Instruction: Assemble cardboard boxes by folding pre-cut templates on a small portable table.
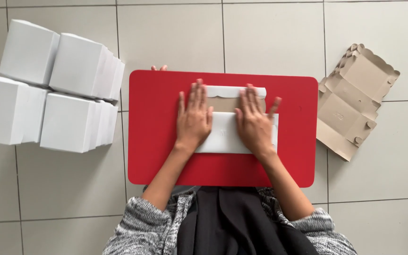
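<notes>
From my head view, my left hand (193,117) and right hand (253,122) lie flat, fingers spread, side by side on the folded white carton (225,137). It sits directly beneath both palms, long axis running left-right, on the red board (152,141).

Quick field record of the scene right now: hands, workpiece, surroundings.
left hand: flat, palm down on the box blank
right hand: flat, palm down on the box blank
box blank: white cardboard, partly folded, brown inside showing at its top
red board: under the blank, on the tiled floor
white boxes: assembled, stacked at left
brown flat blank: unfolded, on the floor at right
</notes>
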